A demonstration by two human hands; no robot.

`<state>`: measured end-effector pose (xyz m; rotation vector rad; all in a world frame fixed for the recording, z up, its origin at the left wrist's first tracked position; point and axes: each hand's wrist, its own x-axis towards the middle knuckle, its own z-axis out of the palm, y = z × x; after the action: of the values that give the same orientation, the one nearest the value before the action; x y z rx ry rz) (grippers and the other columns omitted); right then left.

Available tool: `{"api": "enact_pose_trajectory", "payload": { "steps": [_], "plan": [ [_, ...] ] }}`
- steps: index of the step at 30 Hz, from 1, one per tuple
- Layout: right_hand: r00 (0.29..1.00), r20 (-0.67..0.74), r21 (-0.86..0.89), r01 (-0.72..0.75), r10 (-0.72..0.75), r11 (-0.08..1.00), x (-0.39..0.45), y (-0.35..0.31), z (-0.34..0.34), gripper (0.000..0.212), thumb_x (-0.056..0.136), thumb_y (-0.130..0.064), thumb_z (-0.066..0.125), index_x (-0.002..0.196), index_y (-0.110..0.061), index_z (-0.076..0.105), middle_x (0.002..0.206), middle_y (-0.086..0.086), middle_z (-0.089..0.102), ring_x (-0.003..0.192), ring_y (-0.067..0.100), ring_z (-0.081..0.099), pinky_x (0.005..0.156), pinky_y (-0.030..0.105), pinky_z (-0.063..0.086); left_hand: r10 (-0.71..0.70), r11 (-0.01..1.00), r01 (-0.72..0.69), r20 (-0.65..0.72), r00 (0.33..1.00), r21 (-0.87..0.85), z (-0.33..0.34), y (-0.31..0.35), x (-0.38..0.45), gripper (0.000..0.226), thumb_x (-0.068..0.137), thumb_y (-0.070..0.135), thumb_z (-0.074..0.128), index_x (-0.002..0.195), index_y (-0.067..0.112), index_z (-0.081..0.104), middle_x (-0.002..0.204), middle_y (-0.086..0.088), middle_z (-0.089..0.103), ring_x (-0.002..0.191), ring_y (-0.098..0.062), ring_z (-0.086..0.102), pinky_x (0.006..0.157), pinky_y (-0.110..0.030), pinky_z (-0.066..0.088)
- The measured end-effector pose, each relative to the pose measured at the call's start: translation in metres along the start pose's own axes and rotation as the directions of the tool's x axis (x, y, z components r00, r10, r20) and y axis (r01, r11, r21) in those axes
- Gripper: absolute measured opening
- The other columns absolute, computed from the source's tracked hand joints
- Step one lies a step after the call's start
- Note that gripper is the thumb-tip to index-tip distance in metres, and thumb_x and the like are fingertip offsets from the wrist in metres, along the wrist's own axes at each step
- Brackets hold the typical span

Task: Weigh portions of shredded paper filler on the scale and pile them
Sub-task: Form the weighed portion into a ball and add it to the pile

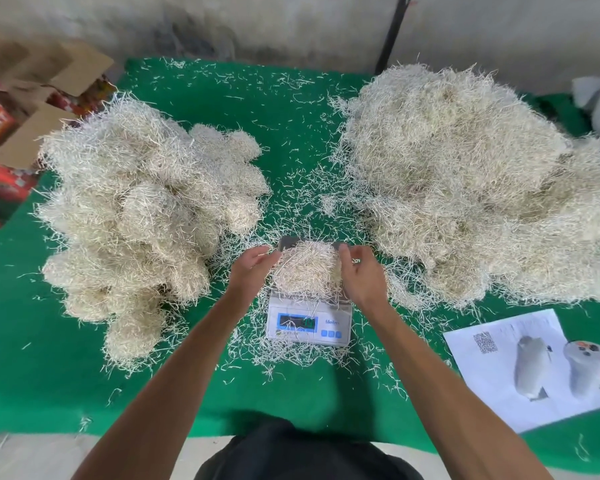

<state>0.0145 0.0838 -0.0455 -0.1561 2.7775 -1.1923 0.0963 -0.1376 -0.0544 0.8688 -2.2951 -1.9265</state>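
Observation:
A small white digital scale (309,323) stands in the middle of the green mat, its display lit. A fist-sized portion of pale shredded paper filler (307,268) lies on its platform. My left hand (253,271) flanks the portion's left side with relaxed fingers touching it. My right hand (359,273) is at the portion's right side, fingers loosely bent against the shreds. A pile of rounded weighed clumps (142,209) is heaped to the left. A big loose mound of filler (465,181) fills the right.
The green mat (291,126) is strewn with loose shreds. A printed paper sheet (523,368) and a white bottle-like object (587,367) lie at the front right. Cardboard boxes (25,109) stand off the mat's far left. A black pole (392,32) leans on the wall behind.

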Motion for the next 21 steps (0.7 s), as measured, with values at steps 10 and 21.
{"api": "enact_pose_trajectory", "payload": {
  "steps": [10,21],
  "plan": [
    [1.000,-0.010,0.039,0.001,-0.001,0.999,-0.001,0.000,0.002,0.069,0.103,-0.067,0.037,0.134,-0.009,0.056,0.124,0.003,0.068,0.097,0.019,0.070,0.081,0.040,0.061,0.000,1.000,0.000,0.004,1.000,-0.016,-0.002,-0.008,0.001,0.055,0.085,0.060,0.069,0.129,0.028,0.059,0.105,0.017,0.063,0.097,0.000,0.064,0.077,-0.022,0.054],
    [0.987,0.156,0.364,-0.081,0.026,0.928,-0.009,-0.016,0.024,0.057,0.110,-0.055,0.027,0.143,-0.012,0.046,0.121,0.002,0.064,0.096,-0.005,0.061,0.089,0.038,0.056,-0.233,0.953,0.228,0.001,0.973,-0.200,0.021,0.008,-0.011,0.024,0.102,0.042,0.049,0.114,0.026,0.062,0.114,-0.001,0.064,0.115,-0.028,0.059,0.101,-0.050,0.051]
  ]
}}
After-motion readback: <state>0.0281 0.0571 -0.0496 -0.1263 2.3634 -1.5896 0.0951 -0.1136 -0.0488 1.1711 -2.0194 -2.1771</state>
